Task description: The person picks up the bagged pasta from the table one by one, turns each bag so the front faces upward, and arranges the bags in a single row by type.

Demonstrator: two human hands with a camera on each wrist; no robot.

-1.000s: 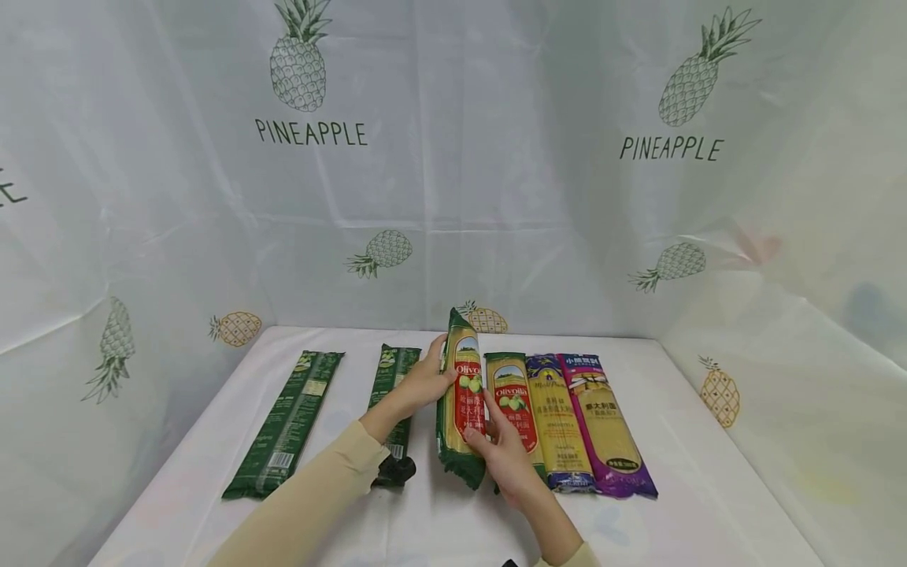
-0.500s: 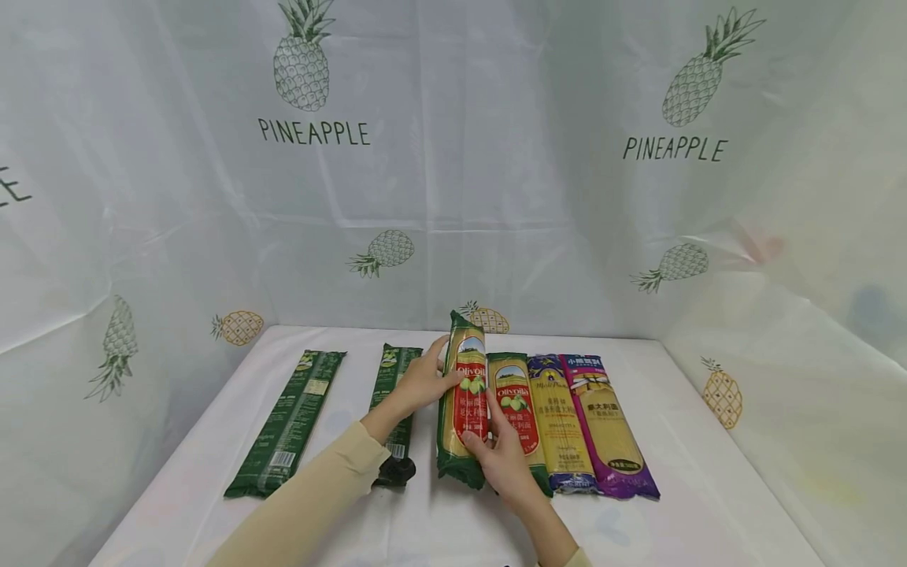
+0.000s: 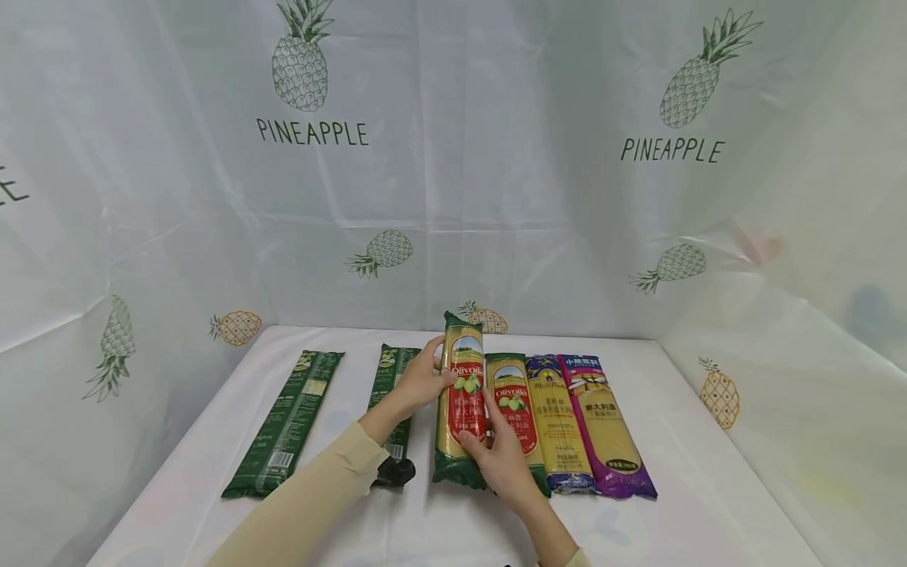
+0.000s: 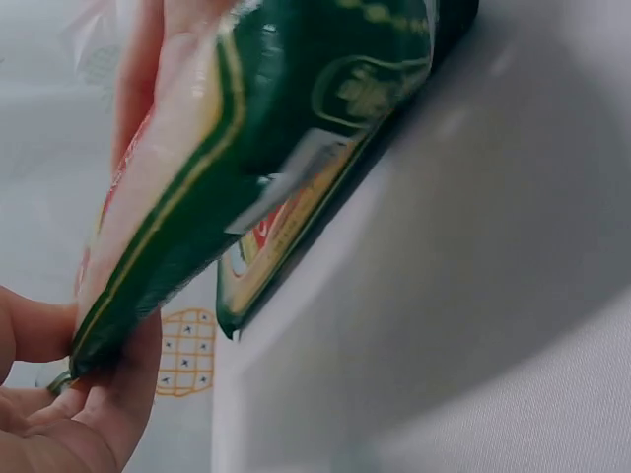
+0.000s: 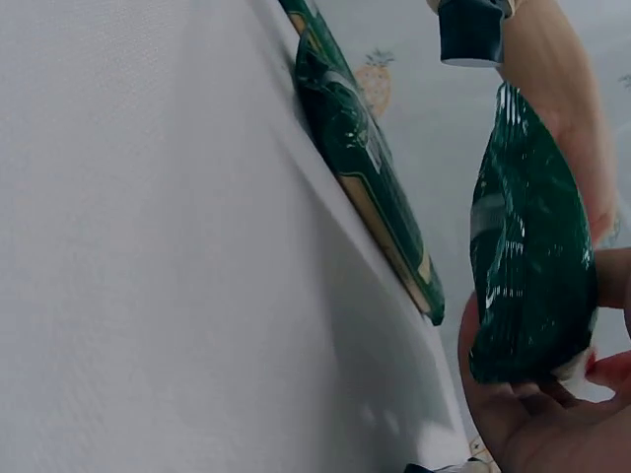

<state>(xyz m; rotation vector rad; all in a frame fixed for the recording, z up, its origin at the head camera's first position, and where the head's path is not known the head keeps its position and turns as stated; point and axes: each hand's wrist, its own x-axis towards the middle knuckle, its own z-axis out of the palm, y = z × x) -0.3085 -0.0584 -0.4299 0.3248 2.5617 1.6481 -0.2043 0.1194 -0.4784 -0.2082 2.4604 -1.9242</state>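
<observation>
Both hands hold a green-edged spaghetti packet (image 3: 464,405) with a red label, raised above the table with its front towards the head camera. My left hand (image 3: 422,381) grips its upper left side, thumb on the front. Lower down on the right, my right hand (image 3: 505,463) grips the other edge, thumb also on the front. From the left wrist, the packet's green back (image 4: 286,108) shows, with left fingers (image 4: 123,394) around one edge. The right wrist view has its crimped green end (image 5: 532,256) above the right palm (image 5: 552,429).
To the right lie a matching red-label packet (image 3: 512,394), a yellow-and-blue packet (image 3: 561,425) and a purple packet (image 3: 612,425), side by side. Two green packets lie back up on the left, one (image 3: 286,425) apart and one (image 3: 392,386) partly behind the left arm. Patterned sheeting (image 3: 482,181) stands behind the table.
The held packet has turned so that its front faces the head camera more fully, and its lower end has shifted slightly left. Both hands keep their hold; the packets on the table stay put.
</observation>
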